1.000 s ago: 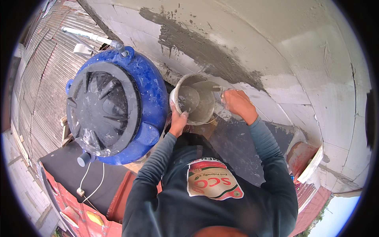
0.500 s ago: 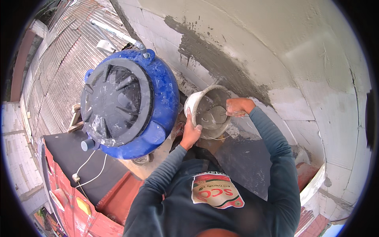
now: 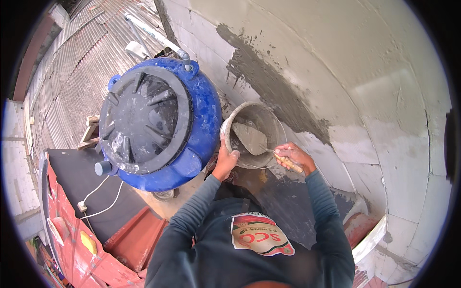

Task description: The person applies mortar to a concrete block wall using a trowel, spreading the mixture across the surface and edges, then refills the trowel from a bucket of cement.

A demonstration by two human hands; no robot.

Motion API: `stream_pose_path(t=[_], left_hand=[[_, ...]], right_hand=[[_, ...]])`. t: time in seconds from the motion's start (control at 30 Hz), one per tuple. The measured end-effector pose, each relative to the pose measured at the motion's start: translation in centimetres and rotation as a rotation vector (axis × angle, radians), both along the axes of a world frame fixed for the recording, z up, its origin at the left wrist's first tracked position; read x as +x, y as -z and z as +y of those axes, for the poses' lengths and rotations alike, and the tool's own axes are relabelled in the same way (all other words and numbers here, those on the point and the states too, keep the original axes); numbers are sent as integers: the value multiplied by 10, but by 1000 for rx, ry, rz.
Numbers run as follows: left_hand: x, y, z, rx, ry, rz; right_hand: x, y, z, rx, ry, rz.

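Note:
My left hand (image 3: 225, 160) grips the near left rim of a pale, mortar-smeared bucket (image 3: 276, 126), which is tilted so its inside shows. In my right hand (image 3: 294, 157) is the wooden handle of a trowel (image 3: 248, 138), fingers wrapped round it. The trowel's pointed blade lies over the bucket's mouth, coated with wet grey mortar. Mortar also clings to the bucket's inner wall; how much lies at the bottom is hidden by the blade. Beyond the bucket, a band of fresh dark mortar (image 3: 269, 81) runs down the block wall (image 3: 355, 144).
Left of the bucket stands a big blue water tank (image 3: 204, 105) with a black lid (image 3: 144, 120). A white pipe (image 3: 156, 34) joins its top. Corrugated roofing (image 3: 72, 81) spreads at far left. A white cable (image 3: 103, 211) crosses dark sheeting near red metal sheets (image 3: 134, 240).
The trowel blade has come up from inside the bucket and turned, now lying across its mouth toward the left. My right hand has moved slightly down, showing the wooden handle.

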State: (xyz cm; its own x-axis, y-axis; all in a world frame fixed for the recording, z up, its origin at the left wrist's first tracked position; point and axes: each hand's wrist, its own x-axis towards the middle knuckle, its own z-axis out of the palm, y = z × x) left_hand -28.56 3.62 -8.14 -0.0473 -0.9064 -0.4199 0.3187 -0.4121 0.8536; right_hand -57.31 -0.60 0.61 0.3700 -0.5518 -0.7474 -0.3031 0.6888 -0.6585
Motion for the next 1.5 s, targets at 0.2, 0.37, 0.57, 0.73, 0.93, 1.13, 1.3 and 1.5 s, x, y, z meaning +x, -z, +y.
stream_pose_path(t=[0.2, 0.37, 0.57, 0.73, 0.93, 1.13, 1.3, 1.5], left_hand=[[2, -8, -21, 57, 37, 94], [1, -19, -21, 135, 18, 195], [-2, 8, -12, 246, 13, 251], [-7, 31, -6, 285, -43, 210], [8, 39, -6, 346, 99, 195], [5, 50, -2, 397, 140, 107], [1, 78, 13, 363, 55, 121], [-4, 102, 16, 377, 121, 114]], right_hand=[[13, -60, -15, -126, -8, 88], [21, -84, -24, -166, -20, 115], [23, -84, -26, -149, -49, 171], [46, -101, -38, -113, -45, 195], [87, -95, -92, -14, -30, -23], [100, -21, -198, 134, 197, -444], [98, -111, -162, -165, 311, -640], [140, -101, -155, -394, 130, -26]])
